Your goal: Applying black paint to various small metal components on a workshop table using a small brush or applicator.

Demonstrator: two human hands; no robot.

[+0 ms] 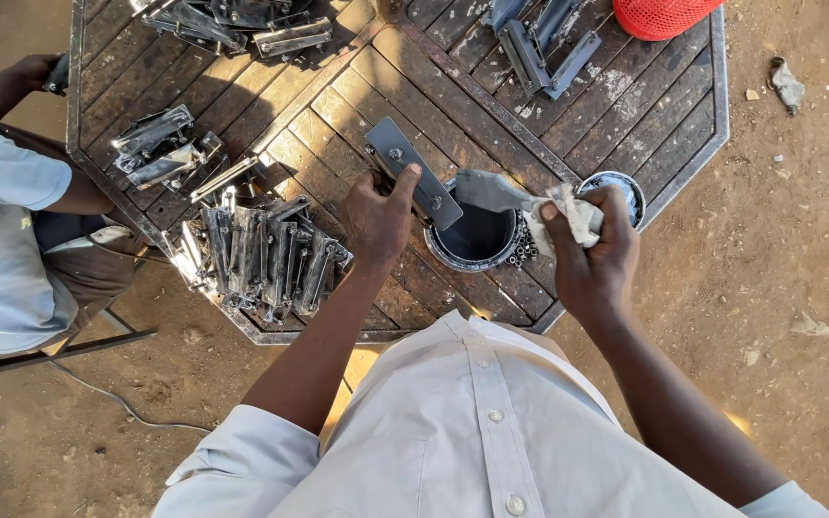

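Observation:
My left hand (376, 216) grips a flat grey metal plate with bolts (413, 171), held slanted over the wooden table (338, 105). One end of the plate reaches over an open tin of dark paint (477, 235). My right hand (592, 249) clutches a crumpled grey-white rag (539, 201) just right of the tin, and the rag drapes over the tin's rim. The tin's round lid (626, 187) lies behind my right hand, partly hidden by it.
A heap of similar metal parts (261, 254) lies left of my left hand, with more piles at the far left (160, 144), top (232, 24) and top right (539, 43). A red basket (659, 14) stands at the table's far corner. Another person (7, 230) sits at left on sandy ground.

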